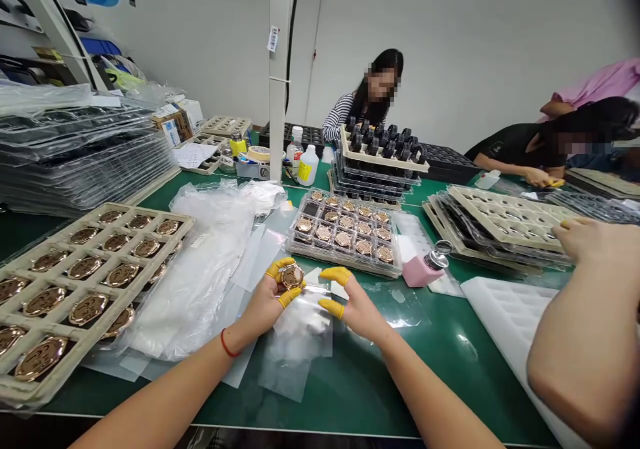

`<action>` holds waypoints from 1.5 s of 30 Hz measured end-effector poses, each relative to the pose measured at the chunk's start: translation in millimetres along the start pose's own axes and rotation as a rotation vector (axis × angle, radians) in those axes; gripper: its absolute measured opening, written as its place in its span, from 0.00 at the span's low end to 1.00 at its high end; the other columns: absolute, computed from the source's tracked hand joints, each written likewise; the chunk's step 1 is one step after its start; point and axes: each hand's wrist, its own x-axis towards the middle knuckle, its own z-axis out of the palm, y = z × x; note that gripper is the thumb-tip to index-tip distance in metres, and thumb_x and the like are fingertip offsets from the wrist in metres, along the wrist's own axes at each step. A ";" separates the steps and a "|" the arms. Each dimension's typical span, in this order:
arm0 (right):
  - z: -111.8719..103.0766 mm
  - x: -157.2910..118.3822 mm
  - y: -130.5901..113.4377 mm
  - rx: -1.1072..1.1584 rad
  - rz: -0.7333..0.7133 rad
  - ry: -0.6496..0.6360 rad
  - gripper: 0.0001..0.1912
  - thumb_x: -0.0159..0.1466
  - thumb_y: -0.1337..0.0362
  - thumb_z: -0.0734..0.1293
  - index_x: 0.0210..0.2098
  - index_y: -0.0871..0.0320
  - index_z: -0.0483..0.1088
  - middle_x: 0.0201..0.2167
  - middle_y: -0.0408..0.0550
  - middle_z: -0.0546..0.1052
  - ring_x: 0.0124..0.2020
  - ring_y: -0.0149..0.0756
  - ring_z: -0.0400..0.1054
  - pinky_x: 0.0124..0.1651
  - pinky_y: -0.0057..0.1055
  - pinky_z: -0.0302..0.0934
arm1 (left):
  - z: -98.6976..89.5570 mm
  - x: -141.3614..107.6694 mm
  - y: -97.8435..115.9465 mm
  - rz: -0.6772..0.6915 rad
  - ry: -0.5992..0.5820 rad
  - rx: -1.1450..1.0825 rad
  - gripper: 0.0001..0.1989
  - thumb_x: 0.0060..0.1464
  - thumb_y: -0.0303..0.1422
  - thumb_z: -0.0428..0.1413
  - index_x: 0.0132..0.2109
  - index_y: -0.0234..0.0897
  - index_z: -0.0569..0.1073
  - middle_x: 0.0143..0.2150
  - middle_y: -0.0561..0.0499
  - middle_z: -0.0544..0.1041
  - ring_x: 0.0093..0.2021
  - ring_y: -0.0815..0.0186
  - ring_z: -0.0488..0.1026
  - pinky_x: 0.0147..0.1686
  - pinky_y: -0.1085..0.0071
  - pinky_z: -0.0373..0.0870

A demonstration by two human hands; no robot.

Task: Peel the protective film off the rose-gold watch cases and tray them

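Between its yellow-cotted thumb and finger, my left hand [267, 302] holds a rose-gold watch case [293, 276]. My right hand [356, 306] is just to the right of it, thumb and forefinger spread apart in yellow finger cots, with nothing visible between them. Clear plastic film sheets [285, 369] lie on the green table [370, 389] below both hands. Beyond the hands is a clear tray [295, 249] with rows of similar watch cases. A beige tray [183, 226] on the left holds more of them, larger in view.
A pink pump bottle [423, 270] stands right of the clear tray. Plastic bags [190, 289] lie left of my hands. White foam [505, 309] and stacked trays [500, 216] are at right, where another person's arm [590, 322] reaches in. Co-workers sit across the table.
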 end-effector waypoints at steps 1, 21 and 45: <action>0.7 -2.3 -2.5 0.016 0.020 -0.056 0.20 0.57 0.59 0.67 0.48 0.52 0.64 0.49 0.47 0.68 0.51 0.39 0.60 0.54 0.40 0.55 | -1.2 0.1 2.6 0.010 0.008 -0.014 0.28 0.48 0.33 0.60 0.54 0.41 0.57 0.44 0.49 0.72 0.43 0.63 0.74 0.49 0.62 0.68; -5.2 0.0 -2.1 0.165 0.223 -0.161 0.12 0.63 0.58 0.58 0.38 0.57 0.69 0.33 0.45 0.73 0.36 0.35 0.66 0.39 0.32 0.58 | -2.1 -6.8 6.3 0.032 -0.065 0.174 0.26 0.48 0.36 0.60 0.54 0.39 0.61 0.46 0.47 0.75 0.45 0.61 0.74 0.50 0.61 0.70; 14.3 -2.2 -23.2 0.807 0.456 -0.111 0.14 0.51 0.53 0.71 0.26 0.59 0.73 0.32 0.46 0.74 0.36 0.36 0.65 0.44 0.34 0.58 | 11.4 -12.9 0.3 -0.083 -0.244 0.287 0.26 0.48 0.32 0.58 0.55 0.39 0.63 0.49 0.46 0.73 0.45 0.60 0.73 0.47 0.63 0.70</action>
